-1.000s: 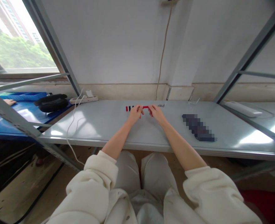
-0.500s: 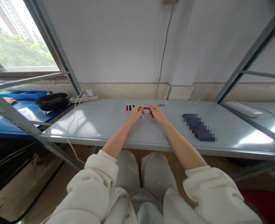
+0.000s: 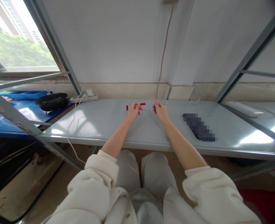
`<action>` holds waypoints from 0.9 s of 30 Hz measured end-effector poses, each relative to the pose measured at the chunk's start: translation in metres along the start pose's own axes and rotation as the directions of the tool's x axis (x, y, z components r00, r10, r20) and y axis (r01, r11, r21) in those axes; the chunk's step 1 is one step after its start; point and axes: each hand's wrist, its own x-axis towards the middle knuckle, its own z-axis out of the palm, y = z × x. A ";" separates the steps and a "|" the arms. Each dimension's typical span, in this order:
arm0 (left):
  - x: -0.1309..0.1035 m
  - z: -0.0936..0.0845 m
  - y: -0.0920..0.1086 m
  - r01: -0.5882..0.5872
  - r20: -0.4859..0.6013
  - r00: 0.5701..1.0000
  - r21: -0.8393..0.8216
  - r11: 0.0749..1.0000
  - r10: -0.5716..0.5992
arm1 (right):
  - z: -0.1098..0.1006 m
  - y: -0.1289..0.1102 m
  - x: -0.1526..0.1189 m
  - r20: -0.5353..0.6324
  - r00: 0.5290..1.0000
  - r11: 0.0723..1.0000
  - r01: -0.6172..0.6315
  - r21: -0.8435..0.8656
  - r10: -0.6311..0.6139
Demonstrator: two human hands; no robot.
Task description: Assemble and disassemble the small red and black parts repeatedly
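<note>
My left hand [image 3: 134,110] is closed in a pinch on a slim red stick-shaped piece [image 3: 142,104], whose free end points right. Just left of that hand, a short red cylinder [image 3: 127,108] stands on the table; the black cylinders beside it are mostly hidden behind the hand. Apart from the red piece, my right hand [image 3: 159,109] hovers over the rear of the table with its fingers curled and tips together. Whatever they hold, if anything, is too small to make out. This hand covers the spot where small metal pieces lay.
A dark pixelated object [image 3: 199,127] lies right of my arms on the grey table [image 3: 114,130]. A power strip [image 3: 85,98] with a white cable [image 3: 73,121] is at the back left. Metal posts flank the table. Another person's hand [image 3: 6,99] rests at the blue table.
My hands have moved apart. The right hand let go of the red piece and shifted right; the left hand keeps it, now raised and tilted slightly, and has moved a little left.
</note>
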 end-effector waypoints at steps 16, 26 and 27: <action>-0.005 0.003 0.003 0.036 0.137 0.990 -0.101 0.994 -0.022 | 0.010 -0.003 -0.009 0.363 0.915 0.978 0.205 -0.043 -0.176; -0.004 0.003 0.001 0.056 0.108 0.992 0.044 0.997 -0.060 | 0.014 0.006 -0.010 0.430 0.892 0.986 0.166 -0.027 -0.139; -0.005 0.003 0.000 0.019 0.080 0.996 0.146 0.989 -0.031 | 0.014 0.007 -0.008 0.421 0.898 0.985 0.165 -0.061 -0.124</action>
